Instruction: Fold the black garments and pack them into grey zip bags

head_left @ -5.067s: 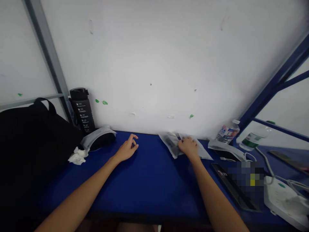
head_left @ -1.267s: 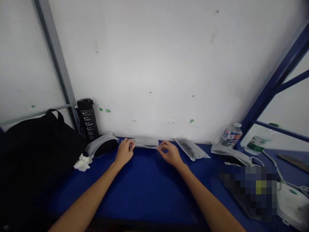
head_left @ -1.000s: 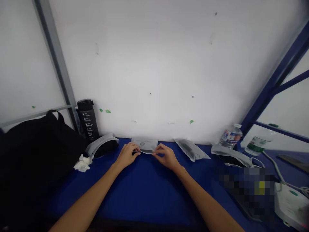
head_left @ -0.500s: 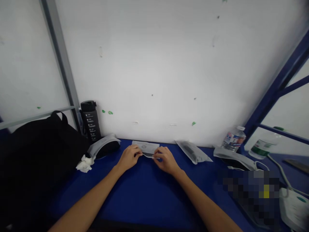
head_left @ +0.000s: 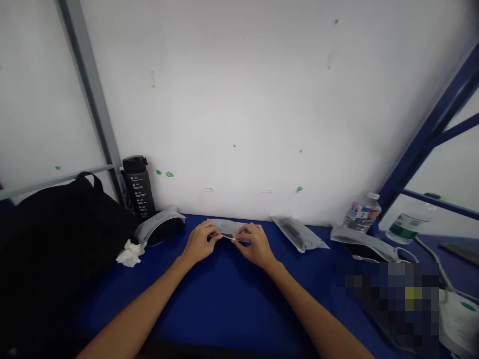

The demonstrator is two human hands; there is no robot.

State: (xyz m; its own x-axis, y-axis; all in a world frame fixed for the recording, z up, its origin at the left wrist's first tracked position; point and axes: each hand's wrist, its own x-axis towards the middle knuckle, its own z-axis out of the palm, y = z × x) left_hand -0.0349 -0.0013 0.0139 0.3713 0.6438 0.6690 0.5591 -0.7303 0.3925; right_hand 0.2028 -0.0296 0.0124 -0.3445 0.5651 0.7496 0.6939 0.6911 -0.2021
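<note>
A translucent plastic pouch (head_left: 229, 227) with something dark inside lies on the blue tabletop (head_left: 220, 299) near the wall. Its near edge is pinched between the fingers of my left hand (head_left: 202, 243) on the left side. Closer to the middle of that same edge, my right hand (head_left: 256, 244) also has its fingertips closed on the pouch. The fingertips of both hands are a short gap apart.
Left are a black bag (head_left: 67, 239), a dark bottle (head_left: 138, 189), crumpled tissue (head_left: 130, 253) and a pouch with a black item (head_left: 165, 228). Right are another pouch (head_left: 299, 233), clear bottles (head_left: 362, 214), a pouch with a cable (head_left: 364, 245) and a power strip (head_left: 458, 319).
My right hand's fingertips have moved left along the pouch's edge, closer to my left hand. My left hand holds about the same place.
</note>
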